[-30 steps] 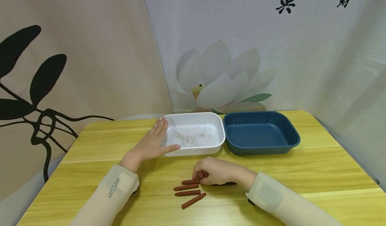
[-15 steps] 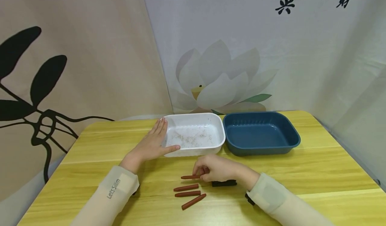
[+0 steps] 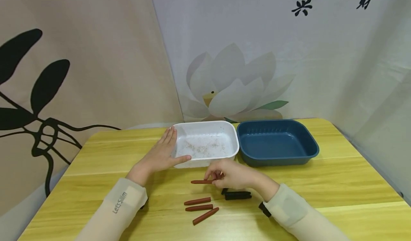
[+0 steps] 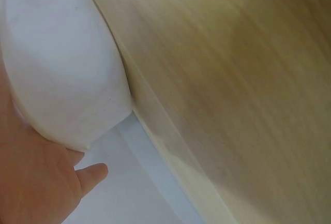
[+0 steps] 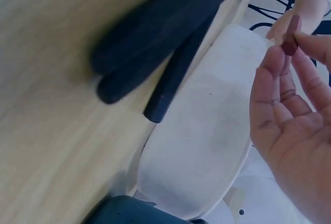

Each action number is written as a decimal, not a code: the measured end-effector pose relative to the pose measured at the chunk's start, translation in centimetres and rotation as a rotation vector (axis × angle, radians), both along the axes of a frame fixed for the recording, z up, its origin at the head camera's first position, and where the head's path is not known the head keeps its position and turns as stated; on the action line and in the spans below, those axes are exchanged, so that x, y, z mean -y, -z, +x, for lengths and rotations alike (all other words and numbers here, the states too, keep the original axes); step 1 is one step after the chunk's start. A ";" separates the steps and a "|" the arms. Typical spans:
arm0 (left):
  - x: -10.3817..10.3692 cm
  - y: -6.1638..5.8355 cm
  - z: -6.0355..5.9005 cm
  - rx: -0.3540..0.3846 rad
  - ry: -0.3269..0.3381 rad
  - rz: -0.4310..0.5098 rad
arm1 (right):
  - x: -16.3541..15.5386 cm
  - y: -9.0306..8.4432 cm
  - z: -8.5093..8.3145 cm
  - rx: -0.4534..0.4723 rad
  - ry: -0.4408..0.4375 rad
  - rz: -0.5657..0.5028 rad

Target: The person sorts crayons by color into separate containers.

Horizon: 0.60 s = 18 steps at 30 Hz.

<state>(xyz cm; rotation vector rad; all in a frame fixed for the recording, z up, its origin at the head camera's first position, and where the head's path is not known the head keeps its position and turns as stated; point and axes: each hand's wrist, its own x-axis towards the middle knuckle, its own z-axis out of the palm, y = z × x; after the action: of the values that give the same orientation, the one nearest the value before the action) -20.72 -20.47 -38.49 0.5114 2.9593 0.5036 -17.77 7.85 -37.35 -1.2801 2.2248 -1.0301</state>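
My right hand pinches a reddish-brown crayon between thumb and fingertips, just above the table in front of the white tray. In the right wrist view the held crayon is seen nearly end-on. My left hand rests against the tray's left end, fingers straight along the rim and thumb at the front edge. Three more reddish-brown crayons, among them the middle one, lie on the table below my right hand. Several black crayons lie under my right wrist.
A dark blue tray stands right beside the white one, near the table's back edge. Small crumbs are scattered on the white tray's floor. Behind the wooden table hangs a printed curtain.
My right hand has lifted one brown crayon from the row and moved it up and forward, toward the white tray. More of the black crayons shows now. My left hand has stayed on the tray.
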 end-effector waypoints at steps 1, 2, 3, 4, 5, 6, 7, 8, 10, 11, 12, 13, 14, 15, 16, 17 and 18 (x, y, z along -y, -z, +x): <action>0.0 0.0 0.0 0.003 0.000 0.001 | 0.0 -0.1 0.0 -0.003 0.001 -0.004; 0.0 0.0 0.0 0.005 0.000 0.004 | 0.0 -0.2 -0.1 -0.009 0.003 -0.005; 0.0 -0.1 0.0 0.007 0.002 0.007 | 0.0 -0.3 -0.1 -0.014 0.005 -0.009; 0.0 -0.1 0.1 0.008 0.003 0.011 | 0.0 -0.4 -0.1 -0.018 0.010 -0.013; 0.1 -0.1 0.1 0.008 0.004 0.015 | 0.0 -0.6 -0.2 -0.021 0.015 -0.018; 0.1 -0.1 0.1 0.009 0.005 0.018 | -0.1 -0.7 -0.2 -0.017 0.024 -0.022; 0.1 -0.1 0.1 0.007 0.006 0.021 | -0.2 -0.9 -0.3 -0.016 0.033 -0.030; 0.1 -0.1 0.1 0.005 0.008 0.024 | -0.2 -1.1 -0.4 -0.011 0.043 -0.040; 0.1 0.0 0.1 -0.002 0.011 0.028 | -0.4 -1.6 -0.5 0.002 0.066 -0.055; 0.1 0.0 0.0 -0.004 0.011 0.027 | -0.5 -1.8 -0.7 0.006 0.078 -0.062; 0.1 0.0 0.0 -0.005 0.012 0.026 | -0.6 -2.0 -0.8 0.009 0.091 -0.070; 0.1 0.0 0.0 -0.007 0.013 0.024 | -0.7 -2.2 -1.0 0.006 0.100 -0.076; 0.1 0.1 -0.1 -0.009 0.013 0.022 | -0.8 -2.4 -1.1 0.005 0.110 -0.079; 0.2 0.1 -0.1 -0.008 0.012 0.019 | -0.9 -2.5 -1.3 0.003 0.120 -0.077; 0.2 0.1 -0.1 -0.008 0.014 0.020 | -0.9 -2.6 -1.6 0.000 0.132 -0.077; 0.2 0.1 -0.1 -0.007 0.015 0.021 | -1.1 -2.7 -1.8 -0.002 0.144 -0.078; 0.2 0.1 -0.2 -0.008 0.018 0.022 | -1.1 -2.7 -2.1 -0.007 0.153 -0.078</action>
<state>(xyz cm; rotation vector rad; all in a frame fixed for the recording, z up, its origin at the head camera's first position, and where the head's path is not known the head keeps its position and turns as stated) -20.88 -20.70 -38.62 0.5429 2.9571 0.5342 -19.88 9.00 -34.66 -1.1607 2.3386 -1.1796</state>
